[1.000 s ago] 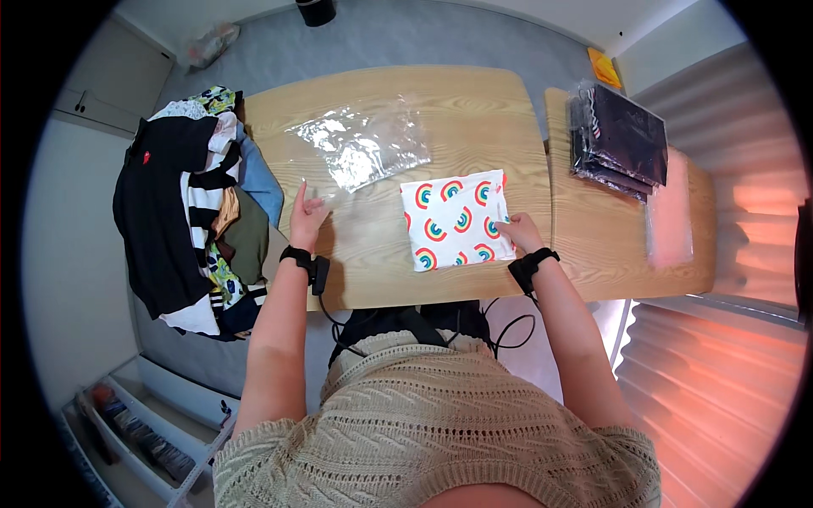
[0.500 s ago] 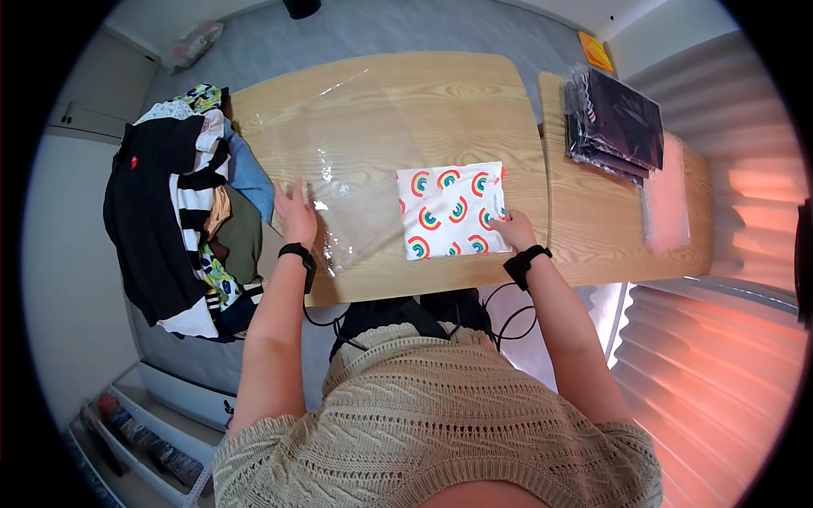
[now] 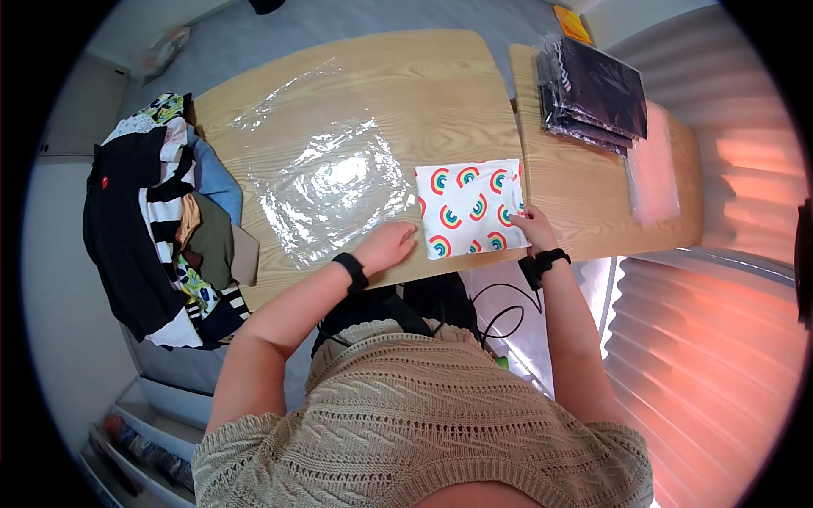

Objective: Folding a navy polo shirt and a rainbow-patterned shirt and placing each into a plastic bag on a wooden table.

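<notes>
A folded white cloth garment with a rainbow print (image 3: pixel 466 207) lies flat on the near part of the wooden table. My right hand (image 3: pixel 535 230) pinches its right edge, thumb on top and the other fingers partly hidden beneath. Just off its left edge is my left hand (image 3: pixel 388 247), empty, with fingers loosely bent and slightly apart, not touching the cloth. A clear plastic bag (image 3: pixel 326 182) is spread flat and shiny on the table, left of the garment and beyond my left forearm.
On the left, a pile of mixed clothes (image 3: pixel 127 229) drapes over the table's edge (image 3: pixel 254 296). To the right stands a second wooden table (image 3: pixel 584 195) with a stack of dark bagged garments (image 3: pixel 597 93) and a pinkish clear sheet (image 3: pixel 652 169). Bins (image 3: pixel 161 415) stand on the floor lower left.
My left hand has left the plastic bag and moved right, close to the garment. The bag now lies flatter. My right hand still grips the garment's right edge. The whole view has shifted slightly.
</notes>
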Motion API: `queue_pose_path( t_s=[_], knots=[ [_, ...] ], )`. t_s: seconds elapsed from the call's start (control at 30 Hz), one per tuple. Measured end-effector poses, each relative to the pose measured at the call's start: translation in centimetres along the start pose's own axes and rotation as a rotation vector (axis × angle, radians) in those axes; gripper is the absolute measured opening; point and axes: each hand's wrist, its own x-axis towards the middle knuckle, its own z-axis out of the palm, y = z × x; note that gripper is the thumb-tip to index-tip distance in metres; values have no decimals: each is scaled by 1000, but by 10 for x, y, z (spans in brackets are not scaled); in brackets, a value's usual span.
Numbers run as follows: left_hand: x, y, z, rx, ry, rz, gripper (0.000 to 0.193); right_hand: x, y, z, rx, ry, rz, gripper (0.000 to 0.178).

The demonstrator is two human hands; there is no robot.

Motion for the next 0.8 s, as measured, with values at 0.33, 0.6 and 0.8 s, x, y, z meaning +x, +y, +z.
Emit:
queue_pose_path(
  t_s=[0.33, 0.6, 0.8],
  knots=[
    [52, 3, 48, -840, -61, -470, 31, -57, 7, 42, -850, 100, -741, 63],
    [58, 30, 27, -1687, -198, -473, 27, -56, 15, 70, -1000, 88, -937, 54],
    [55, 27, 15, -1691, -138, -480, 30, -40, 2, 54, -833, -108, -865, 41]
  ],
)
